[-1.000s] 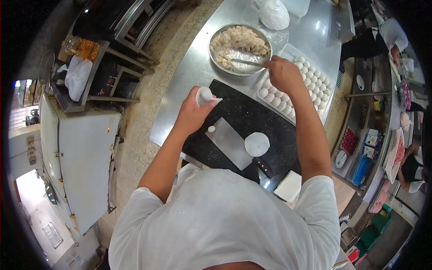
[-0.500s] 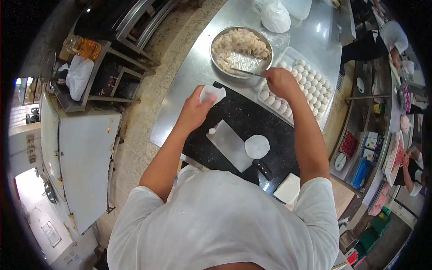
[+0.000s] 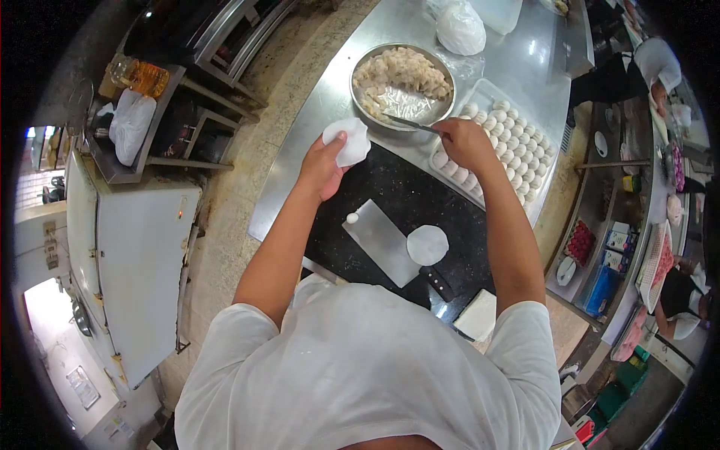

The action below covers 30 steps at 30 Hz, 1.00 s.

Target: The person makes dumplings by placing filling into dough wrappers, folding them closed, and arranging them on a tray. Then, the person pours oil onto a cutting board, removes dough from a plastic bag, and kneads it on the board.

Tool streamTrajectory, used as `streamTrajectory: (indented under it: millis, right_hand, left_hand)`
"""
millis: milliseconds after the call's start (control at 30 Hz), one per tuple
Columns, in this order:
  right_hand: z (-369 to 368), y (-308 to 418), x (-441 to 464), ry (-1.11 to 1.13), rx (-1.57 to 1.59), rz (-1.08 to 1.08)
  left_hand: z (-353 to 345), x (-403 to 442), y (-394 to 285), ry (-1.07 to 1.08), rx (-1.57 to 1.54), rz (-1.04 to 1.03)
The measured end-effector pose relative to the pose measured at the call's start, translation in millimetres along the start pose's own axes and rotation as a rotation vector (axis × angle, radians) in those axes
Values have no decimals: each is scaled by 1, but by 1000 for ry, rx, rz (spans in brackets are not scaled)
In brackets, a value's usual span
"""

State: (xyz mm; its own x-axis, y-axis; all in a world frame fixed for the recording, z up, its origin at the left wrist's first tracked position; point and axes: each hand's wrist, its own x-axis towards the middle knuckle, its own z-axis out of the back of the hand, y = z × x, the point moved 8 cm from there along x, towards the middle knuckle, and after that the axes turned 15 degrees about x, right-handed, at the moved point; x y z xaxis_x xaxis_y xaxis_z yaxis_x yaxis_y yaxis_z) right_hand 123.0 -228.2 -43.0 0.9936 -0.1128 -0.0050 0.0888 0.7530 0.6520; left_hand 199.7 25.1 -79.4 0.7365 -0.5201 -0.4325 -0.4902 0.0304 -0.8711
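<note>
My left hand [image 3: 322,171] holds a thin round dough wrapper [image 3: 349,139] under its thumb, beside the bowl. My right hand [image 3: 466,141] grips a flat metal spatula [image 3: 411,122], its tip inside the rim of the metal bowl [image 3: 355,96]. Pale chunky filling [image 3: 401,69] is heaped at the bowl's far side. Below my hands, a cleaver [image 3: 381,246] lies on the black board [image 3: 461,217]. A tiny white dough ball [image 3: 352,218] rests on its blade, and another round wrapper [image 3: 427,245] lies by its handle end.
Right of the bowl, a tray [image 3: 437,160] holds rows of round white dumplings [image 3: 517,142]. A knotted plastic bag [image 3: 460,31] sits at the table's far end. A folded white cloth [image 3: 476,315] lies at the board's near right corner. Other people work at the right counter.
My left hand has moved up and turned, so the wrapper now shows flatter and wider. The spatula has stayed at the bowl with little movement.
</note>
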Motion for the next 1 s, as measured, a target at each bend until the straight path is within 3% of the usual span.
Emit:
streamTrajectory:
  millis: [300, 467, 600, 800, 1000]
  right_hand:
    - [-8, -1, -3, -41, 143, 53]
    - [-26, -3, -30, 39, 618, -224]
    - [-27, 29, -48, -84, 417, 14]
    - [21, 60, -68, -237, 204, 93]
    - [13, 72, -70, -153, 67, 256]
  left_hand:
    - [10, 42, 32, -132, -113, 63]
    - [-1, 38, 29, -55, -314, 106]
    - [-4, 28, 22, -57, -364, 112]
    - [-4, 13, 21, 53, -269, 176]
    - [-22, -3, 14, 195, -14, 158]
